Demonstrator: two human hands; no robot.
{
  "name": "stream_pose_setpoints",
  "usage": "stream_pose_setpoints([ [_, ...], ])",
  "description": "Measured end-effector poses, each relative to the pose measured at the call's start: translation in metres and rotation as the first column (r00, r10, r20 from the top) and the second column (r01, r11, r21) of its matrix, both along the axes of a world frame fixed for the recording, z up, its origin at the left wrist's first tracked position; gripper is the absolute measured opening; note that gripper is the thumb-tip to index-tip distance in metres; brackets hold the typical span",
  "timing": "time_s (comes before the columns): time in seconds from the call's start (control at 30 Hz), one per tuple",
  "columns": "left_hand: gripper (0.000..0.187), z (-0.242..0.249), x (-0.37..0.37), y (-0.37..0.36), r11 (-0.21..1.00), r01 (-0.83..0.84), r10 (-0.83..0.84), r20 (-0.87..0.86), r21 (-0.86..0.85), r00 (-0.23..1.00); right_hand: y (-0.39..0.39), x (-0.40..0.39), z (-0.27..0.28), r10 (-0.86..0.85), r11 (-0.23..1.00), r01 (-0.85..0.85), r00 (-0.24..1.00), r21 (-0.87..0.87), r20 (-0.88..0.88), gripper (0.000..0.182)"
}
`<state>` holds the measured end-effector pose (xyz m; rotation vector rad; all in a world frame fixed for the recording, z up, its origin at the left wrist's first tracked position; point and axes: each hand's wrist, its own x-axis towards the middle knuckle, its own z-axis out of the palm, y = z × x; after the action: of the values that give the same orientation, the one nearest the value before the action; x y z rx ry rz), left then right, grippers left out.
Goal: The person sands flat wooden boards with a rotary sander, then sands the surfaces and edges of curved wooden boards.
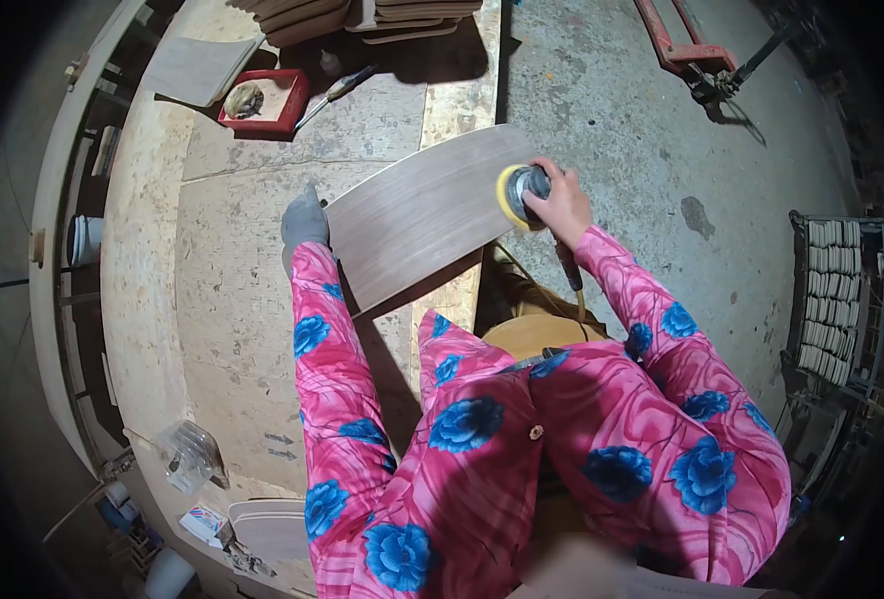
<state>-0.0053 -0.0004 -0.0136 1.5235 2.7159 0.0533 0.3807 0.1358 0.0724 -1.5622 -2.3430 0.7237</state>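
Observation:
A curved wooden panel point(422, 212) with lengthwise grain reaches from the workbench out past its right edge. My left hand point(307, 222), in a grey glove, grips the panel's left end, its fingers wrapped at the edge. At the opposite end, my bare right hand point(562, 205) is closed around a round orbital sander point(528, 190) with a dark body and a yellow pad. The pad is tilted on edge beside the panel's right end. A hose point(572, 275) runs down from the sander below my right wrist.
On the workbench point(252, 220) lie a red tray point(292, 110), a screwdriver-like tool point(337, 95), a grey sheet point(197, 70) and stacked wooden pieces point(417, 10). A clear plastic container point(192, 454) sits near-left. Red metal equipment point(677, 45) and a loaded rack point(832, 299) stand on the floor at right.

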Motion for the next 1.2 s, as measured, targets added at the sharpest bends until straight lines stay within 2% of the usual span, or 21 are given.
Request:
stream_pose_setpoints([
  [0.03,0.035,0.003,0.001,0.0,1.0,-0.008,0.007,0.013,0.001,1.0,0.002,0.0,0.003,-0.011,0.998,0.012,1.0,-0.058,0.019,0.051],
  [0.07,0.034,0.005,0.004,-0.001,1.0,-0.014,0.014,0.028,-0.001,0.999,-0.009,-0.009,0.0,0.044,0.999,-0.044,0.999,-0.008,-0.032,0.047],
  [0.13,0.034,0.004,0.003,-0.001,1.0,-0.02,0.02,0.041,-0.005,0.999,-0.045,-0.036,0.021,0.265,0.964,-0.265,0.959,0.008,-0.104,0.044],
  [0.17,0.034,0.003,0.002,-0.001,1.0,-0.031,0.031,0.056,-0.004,0.998,-0.066,-0.049,0.037,0.346,0.938,-0.346,0.937,-0.013,-0.043,0.045],
  [0.23,0.033,0.003,0.002,-0.001,1.0,-0.019,0.019,0.036,-0.004,0.999,-0.095,-0.067,0.035,0.55,0.835,-0.543,0.82,0.086,-0.161,0.053],
  [0.3,0.032,0.0,-0.002,-0.003,1.0,-0.007,0.007,0.015,-0.004,1.0,-0.106,-0.075,0.032,0.591,0.804,-0.573,0.798,0.161,-0.115,0.054],
  [0.37,0.03,-0.01,-0.008,-0.004,0.999,0.009,-0.008,-0.021,0.04,1.0,-0.097,-0.069,0.026,0.541,0.839,-0.507,0.818,0.197,-0.198,0.052],
  [0.43,0.029,-0.01,-0.008,-0.004,0.997,0.027,-0.023,-0.049,0.076,0.999,-0.074,-0.054,0.036,0.396,0.918,-0.395,0.909,0.035,-0.13,0.049],
  [0.47,0.029,-0.009,-0.008,-0.003,0.998,0.025,-0.022,-0.042,0.066,0.999,-0.06,-0.045,0.026,0.318,0.947,-0.309,0.942,0.093,-0.108,0.047],
  [0.5,0.03,-0.009,-0.008,-0.004,0.998,0.021,-0.019,-0.035,0.055,0.999,-0.043,-0.032,0.016,0.214,0.977,-0.211,0.968,0.034,-0.127,0.044],
  [0.53,0.021,-0.018,-0.012,-0.007,0.991,0.063,-0.052,-0.101,0.116,0.993,-0.025,-0.017,0.005,0.12,0.991,-0.11,0.981,0.075,-0.15,0.043],
  [0.57,0.021,-0.018,-0.01,-0.007,0.992,0.066,-0.055,-0.098,0.111,0.994,-0.006,0.0,-0.005,0.014,1.0,-0.01,0.989,0.028,-0.149,0.045],
  [0.6,0.02,-0.015,-0.009,-0.005,0.993,0.054,-0.043,-0.106,0.102,0.993,0.015,0.014,-0.009,-0.143,0.982,0.138,0.989,-0.129,-0.027,0.048],
  [0.67,0.02,-0.013,-0.007,-0.006,0.995,0.049,-0.039,-0.114,0.086,0.993,0.054,0.05,-0.053,-0.295,0.939,0.28,0.954,-0.197,-0.049,0.049],
  [0.77,0.02,-0.015,-0.011,-0.005,0.995,0.041,-0.031,-0.1,0.093,0.995,0.077,0.063,-0.077,-0.339,0.934,0.338,0.941,-0.12,0.008,0.051],
  [0.87,0.022,-0.016,-0.014,-0.006,0.998,0.013,-0.009,-0.064,0.056,0.998,0.056,0.02,-0.031,-0.24,0.955,0.228,0.97,-0.192,-0.043,0.05],
  [0.93,0.024,-0.017,-0.012,-0.007,0.995,0.047,-0.039,-0.093,0.086,0.995,0.029,-0.013,-0.012,-0.017,0.999,0.011,0.99,-0.04,-0.139,0.051],
  [1.03,0.025,-0.017,-0.017,-0.008,0.993,0.074,-0.063,-0.119,0.09,0.991,-0.013,-0.064,0.004,0.298,0.955,-0.293,0.936,0.053,-0.186,0.055],
  [1.07,0.028,-0.016,-0.018,-0.006,0.993,-0.051,0.05,0.01,0.107,0.999,-0.021,-0.077,0.01,0.378,0.926,-0.369,0.911,0.083,-0.167,0.056],
  [1.13,0.045,-0.005,-0.002,-0.001,0.944,-0.281,0.238,0.236,0.171,0.942,-0.022,-0.094,0.013,0.378,0.925,-0.363,0.91,0.112,-0.171,0.057],
  [1.2,0.049,-0.001,0.004,0.002,0.945,-0.259,0.215,0.22,0.199,0.952,-0.008,-0.1,0.017,0.362,0.932,-0.348,0.914,0.106,-0.181,0.056],
])
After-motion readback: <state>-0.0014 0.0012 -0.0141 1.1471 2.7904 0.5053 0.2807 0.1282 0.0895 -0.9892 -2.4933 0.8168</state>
